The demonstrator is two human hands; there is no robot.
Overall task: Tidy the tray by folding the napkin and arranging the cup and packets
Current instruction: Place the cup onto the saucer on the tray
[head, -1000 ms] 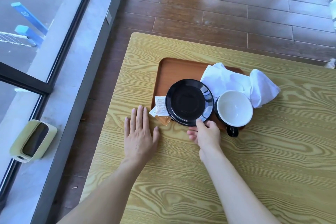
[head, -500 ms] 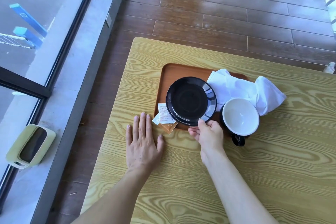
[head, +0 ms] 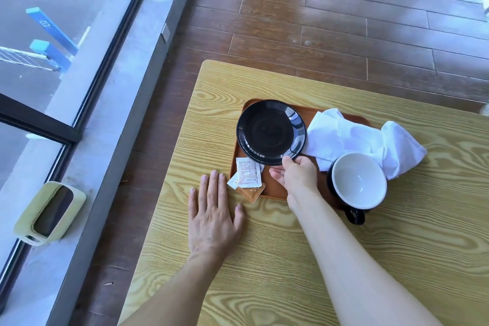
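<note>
A brown tray (head: 275, 188) lies on the wooden table (head: 291, 259). My right hand (head: 296, 176) pinches the near rim of a black saucer (head: 270, 132), which sits over the tray's far left corner. A black cup with a white inside (head: 358, 180) stands on the tray's right near part, handle towards me. A crumpled white napkin (head: 365, 137) lies behind the cup, spilling over the tray's right edge. White and brown packets (head: 247, 177) lie at the tray's near left corner. My left hand (head: 213, 216) rests flat on the table just left of the packets, holding nothing.
The table's left edge runs close to my left hand, with brown plank floor (head: 317, 21) beyond it. A pale green bin (head: 50, 213) stands on the grey sill by the window at the far left.
My right hand has carried the saucer away from me, from the tray's near middle to its far left corner. More of the packets and tray floor shows. My left hand stays flat.
</note>
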